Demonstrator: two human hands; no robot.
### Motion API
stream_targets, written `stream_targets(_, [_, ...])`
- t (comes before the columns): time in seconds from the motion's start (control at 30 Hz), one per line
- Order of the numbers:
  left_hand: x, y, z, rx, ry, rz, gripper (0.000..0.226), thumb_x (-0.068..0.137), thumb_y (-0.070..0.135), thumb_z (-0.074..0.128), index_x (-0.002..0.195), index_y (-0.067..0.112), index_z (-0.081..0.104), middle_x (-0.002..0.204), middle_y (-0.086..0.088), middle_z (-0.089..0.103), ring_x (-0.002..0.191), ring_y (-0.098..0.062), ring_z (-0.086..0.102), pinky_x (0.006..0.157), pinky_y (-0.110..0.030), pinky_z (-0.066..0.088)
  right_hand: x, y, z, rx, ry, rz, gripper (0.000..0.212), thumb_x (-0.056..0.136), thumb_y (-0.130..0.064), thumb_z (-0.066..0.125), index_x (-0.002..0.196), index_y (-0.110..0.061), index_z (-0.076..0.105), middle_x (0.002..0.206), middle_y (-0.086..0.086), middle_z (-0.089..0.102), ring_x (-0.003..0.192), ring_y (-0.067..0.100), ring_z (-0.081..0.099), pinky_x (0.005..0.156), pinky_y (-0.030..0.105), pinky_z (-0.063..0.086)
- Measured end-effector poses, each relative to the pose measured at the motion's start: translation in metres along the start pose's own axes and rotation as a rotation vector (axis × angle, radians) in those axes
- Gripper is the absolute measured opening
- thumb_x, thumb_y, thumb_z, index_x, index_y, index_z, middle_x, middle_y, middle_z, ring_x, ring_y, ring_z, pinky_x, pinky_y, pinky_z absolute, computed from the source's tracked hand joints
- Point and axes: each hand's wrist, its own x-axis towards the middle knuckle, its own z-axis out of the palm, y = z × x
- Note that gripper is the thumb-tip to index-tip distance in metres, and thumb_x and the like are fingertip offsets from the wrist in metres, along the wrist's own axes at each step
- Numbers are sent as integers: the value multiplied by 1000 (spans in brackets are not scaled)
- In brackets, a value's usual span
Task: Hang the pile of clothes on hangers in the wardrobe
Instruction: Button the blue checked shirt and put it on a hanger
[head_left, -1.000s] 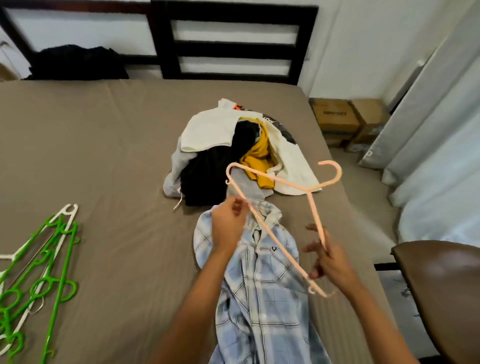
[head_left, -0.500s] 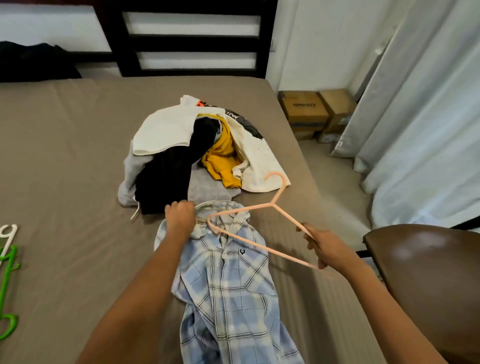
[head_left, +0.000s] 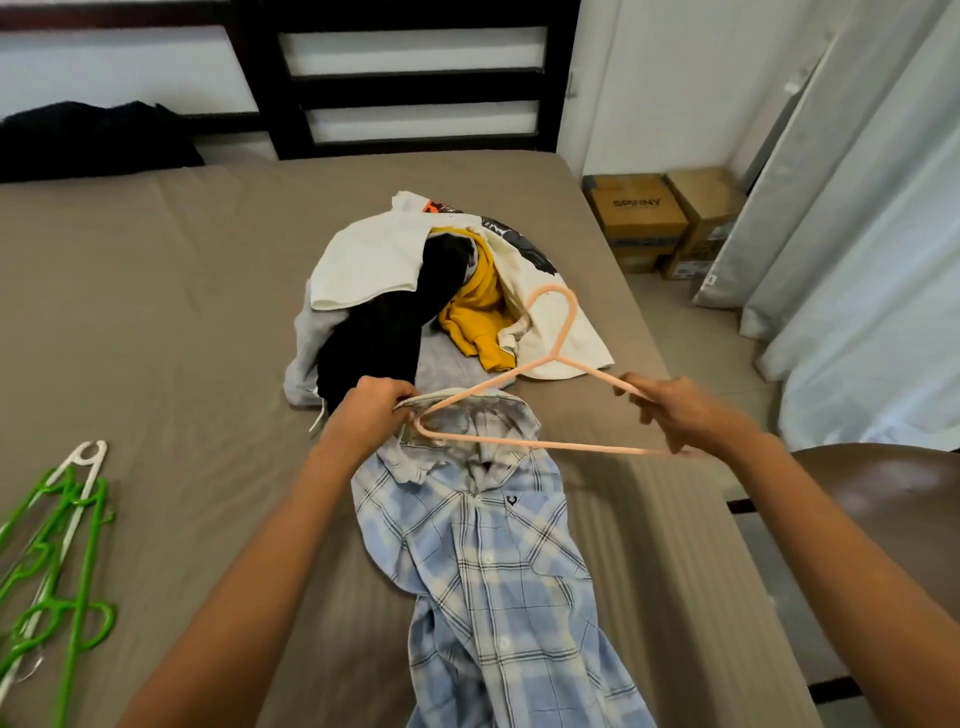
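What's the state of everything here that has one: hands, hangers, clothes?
Shirt: front up on the bed, collar raised.
Left hand: grips the collar.
Pink hanger: held above the shirt, left end at the collar, nothing on it.
Right hand: holds the hanger's right end.
Pile: heaped on the bed, unhung.
Green hangers: lying bare on the bed.

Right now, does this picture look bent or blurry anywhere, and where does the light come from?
Head view: wide-angle bending, so the curtains and headboard tilt; head view: soft daylight through those curtains on the right, a pale sheen on the brown chair; head view: shadows faint, plaid shirt and pink hanger fairly sharp, no smear.
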Motion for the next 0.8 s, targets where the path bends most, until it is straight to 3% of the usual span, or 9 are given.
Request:
stream_targets(0.13, [-7, 1, -9, -30, 11, -14, 16, 83, 15, 65, 96, 17, 73, 85, -3, 72, 81, -19, 66, 76, -39, 54, -6, -10, 2, -35, 8, -34, 29, 97, -4, 39, 113, -25, 52, 84, 4, 61, 49, 9, 58, 53, 32, 57])
stream_targets(0.23, [-10, 8, -13, -92, 42, -33, 14, 81, 17, 65, 92, 15, 74, 82, -4, 72, 78, -18, 64, 73, -37, 53, 0, -22, 6, -56, -5, -100, 28, 96, -4, 40, 114, -21, 53, 83, 2, 60, 44, 12, 57, 54, 32, 55])
stream_targets(0.37, [-15, 24, -16, -220, 71, -51, 8, 82, 18, 68, 85, 15, 75, 74, -2, 70, 70, -14, 61, 60, -19, 44, 10, -43, 14, -77, -90, -163, 30, 94, 0, 39, 107, -26, 50, 84, 5, 60, 40, 3, 53, 49, 30, 54])
stream_targets(0.5, [-26, 25, -6, -429, 67, -91, 10, 84, 18, 68, 88, 13, 75, 78, -3, 72, 73, -16, 65, 70, -32, 50, 19, -47, 24, -60, -168, -219, 36, 93, -2, 36, 102, -35, 47, 79, 3, 60, 49, 17, 62, 56, 37, 56])
stream_targets(0.6, [-36, 21, 2, -553, 68, -116, 11, 86, 19, 67, 91, 12, 73, 82, -4, 73, 71, -5, 62, 69, -20, 49, 19, -47, 24, -88, -210, -294, 31, 96, -3, 34, 106, -29, 49, 81, 2, 61, 47, 18, 60, 57, 38, 55])
stream_targets(0.67, [-38, 19, 1, -515, 155, -103, 13, 85, 24, 65, 89, 14, 73, 80, -1, 72, 69, -1, 61, 63, -11, 44, 19, -49, 21, -92, -213, -318, 30, 96, -4, 34, 108, -25, 51, 83, 2, 62, 40, 9, 55, 58, 36, 54])
stream_targets(0.8, [-35, 23, -11, -344, 322, 20, 20, 82, 25, 58, 87, 12, 74, 73, 1, 71, 66, -8, 62, 61, -21, 45, 18, -57, 25, -38, -258, -389, 32, 95, -4, 33, 113, -25, 50, 82, 1, 63, 44, 17, 61, 59, 38, 55])
